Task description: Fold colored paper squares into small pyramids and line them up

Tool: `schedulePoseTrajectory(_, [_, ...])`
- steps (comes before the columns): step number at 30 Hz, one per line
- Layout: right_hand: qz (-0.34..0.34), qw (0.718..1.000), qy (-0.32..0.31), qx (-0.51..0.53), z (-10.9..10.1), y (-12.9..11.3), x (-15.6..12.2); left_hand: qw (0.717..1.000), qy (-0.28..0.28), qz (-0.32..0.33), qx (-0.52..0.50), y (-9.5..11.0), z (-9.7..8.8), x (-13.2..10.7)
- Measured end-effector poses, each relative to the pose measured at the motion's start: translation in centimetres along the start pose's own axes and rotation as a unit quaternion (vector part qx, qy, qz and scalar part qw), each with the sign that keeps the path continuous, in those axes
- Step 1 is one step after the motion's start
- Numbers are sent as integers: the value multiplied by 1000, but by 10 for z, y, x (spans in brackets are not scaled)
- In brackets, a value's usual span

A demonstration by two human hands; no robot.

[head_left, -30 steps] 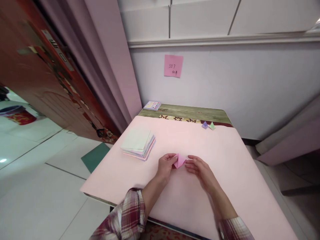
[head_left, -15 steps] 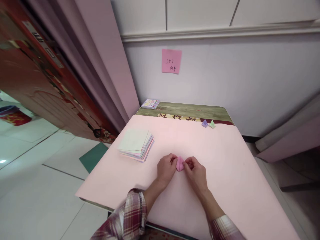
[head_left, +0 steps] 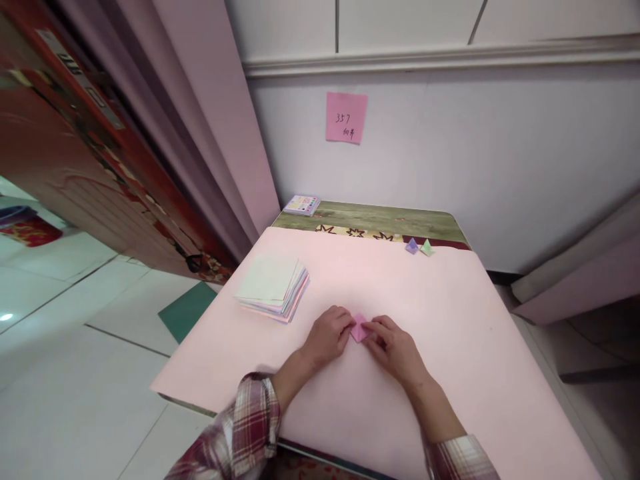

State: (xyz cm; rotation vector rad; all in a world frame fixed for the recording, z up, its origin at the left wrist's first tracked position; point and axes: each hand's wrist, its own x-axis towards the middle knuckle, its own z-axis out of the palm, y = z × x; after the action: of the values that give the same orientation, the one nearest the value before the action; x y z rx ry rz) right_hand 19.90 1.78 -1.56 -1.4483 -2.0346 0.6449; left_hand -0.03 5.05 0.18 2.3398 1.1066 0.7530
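Observation:
A small folded piece of pink paper lies on the pink table cover near the front middle. My left hand pinches its left side with curled fingers. My right hand presses on its right side, fingers bent and closed over the paper. Both hands rest on the cover, and most of the folded paper is hidden between them.
A stack of pastel paper squares lies to the left of my hands. Two small folded paper shapes, purple and green, sit at the cover's far edge. A paper pack lies on the wooden tabletop behind. A pink note hangs on the wall.
My hands have closed in on the pink paper, which was a wider flat shape a second ago and is now folded smaller between my fingers. The view shifted slightly.

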Motion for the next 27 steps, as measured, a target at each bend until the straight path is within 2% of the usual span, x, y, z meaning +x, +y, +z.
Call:
schedulePoseTrajectory(4, [-16, 999, -16, 22, -4, 7, 3, 998, -43, 35, -27, -5, -12, -1])
schedulePoseTrajectory(10, [-35, 999, 12, -8, 0, 4, 4, 998, -35, 23, -40, -12, -9, 0])
schedulePoseTrajectory(14, [-14, 999, 26, -21, 1, 1, 3, 998, -21, 14, -53, -12, -6, 1])
schedulePoseTrajectory(20, [30, 998, 57, 14, 2, -2, 5, 999, 10, -33, -36, -8, 2, 6])
schedulePoseTrajectory(27, [57, 996, 65, 29, 5, 0, 6, 996, 2, -48, -75, -12, 1, 4])
